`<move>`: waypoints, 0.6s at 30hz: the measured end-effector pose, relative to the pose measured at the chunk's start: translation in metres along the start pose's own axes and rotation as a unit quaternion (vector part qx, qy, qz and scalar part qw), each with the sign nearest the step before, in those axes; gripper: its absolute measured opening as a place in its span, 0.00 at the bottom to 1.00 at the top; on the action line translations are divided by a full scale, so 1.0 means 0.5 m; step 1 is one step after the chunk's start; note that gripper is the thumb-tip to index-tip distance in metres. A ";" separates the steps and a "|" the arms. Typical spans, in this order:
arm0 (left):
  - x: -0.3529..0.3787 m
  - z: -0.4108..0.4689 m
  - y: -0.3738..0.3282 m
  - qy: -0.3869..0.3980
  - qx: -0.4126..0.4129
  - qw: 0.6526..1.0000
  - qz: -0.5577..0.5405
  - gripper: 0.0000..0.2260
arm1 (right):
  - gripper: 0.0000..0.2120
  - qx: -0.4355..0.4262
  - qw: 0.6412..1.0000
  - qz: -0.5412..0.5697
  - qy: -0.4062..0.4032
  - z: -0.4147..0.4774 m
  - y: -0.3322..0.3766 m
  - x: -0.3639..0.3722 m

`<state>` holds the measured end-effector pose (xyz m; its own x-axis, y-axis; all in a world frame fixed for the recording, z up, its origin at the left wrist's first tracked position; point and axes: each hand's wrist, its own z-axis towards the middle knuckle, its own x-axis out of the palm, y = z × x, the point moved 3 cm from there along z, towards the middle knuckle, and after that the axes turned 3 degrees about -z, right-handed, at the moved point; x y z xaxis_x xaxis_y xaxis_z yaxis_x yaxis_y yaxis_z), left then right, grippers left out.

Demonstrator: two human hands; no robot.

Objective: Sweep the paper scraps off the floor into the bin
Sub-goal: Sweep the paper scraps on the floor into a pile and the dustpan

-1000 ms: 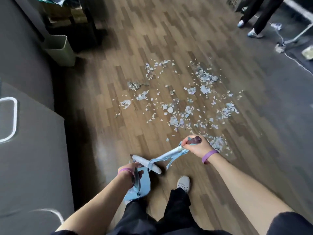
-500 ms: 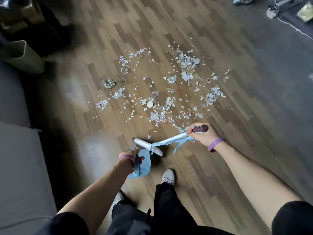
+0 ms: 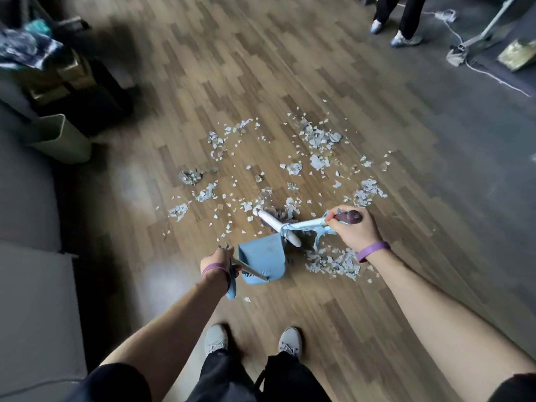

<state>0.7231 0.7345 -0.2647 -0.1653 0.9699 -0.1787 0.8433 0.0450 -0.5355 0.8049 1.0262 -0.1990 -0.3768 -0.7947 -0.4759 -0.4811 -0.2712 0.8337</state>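
Floor: wood-pattern planks [image 3: 290, 68] run under us, with a darker grey strip along the right side.
Paper scraps: pale torn paper scraps [image 3: 319, 139] lie scattered over the floor ahead of us, thicker in several small heaps. One heap lies just right of the dustpan, below our right hand.
Bin: we see the pale green bin [image 3: 62, 140] standing on the floor at the far left, well apart from the scraps. We cannot tell what is inside it.
Dustpan: the blue dustpan [image 3: 262, 256] sits low at the floor between our hands, its far edge just beside the broom head.
Broom: the white broom head [image 3: 277, 227] lies slantwise among the scraps, dark bristles showing beyond it. Its pale blue shaft, with loose blue strips hanging from it, runs right to our hand.
Left hand: our left hand [image 3: 217, 261] grips the top of the dustpan's thin handle [image 3: 249, 268], fingers curled round it, a purple band at the wrist.
Right hand: our right hand [image 3: 352, 232] is closed in a fist round the dark purple end of the broom shaft, a purple wristband [image 3: 372, 250] below it.
Feet: our grey shoes [image 3: 216, 339] stand side by side under dark trousers.
Left edge: grey furniture [image 3: 29, 285] fills the side nearest us.
Background: a second person's legs and light shoes [image 3: 406, 40] show at the top right, near a white cable [image 3: 493, 78]. Dark boxes at the upper left are blurred.
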 end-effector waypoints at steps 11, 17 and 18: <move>-0.336 0.152 -0.195 -0.141 0.023 0.984 -0.107 0.07 | 0.11 -0.015 0.994 0.042 0.096 0.032 0.221 0.441; -0.557 0.302 -0.312 -0.135 0.003 0.980 -0.147 0.05 | 0.13 0.001 0.990 0.019 0.142 0.047 0.380 0.766; -0.592 0.319 -0.327 -0.131 -0.009 0.979 -0.159 0.06 | 0.13 -0.002 0.989 0.013 0.149 0.044 0.409 0.814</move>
<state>0.5523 0.4020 -0.2560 -0.5441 0.8119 -0.2119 0.7364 0.3410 -0.5843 0.5357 0.6591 -0.2282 -0.1384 -0.9264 -0.3502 -0.4701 -0.2498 0.8465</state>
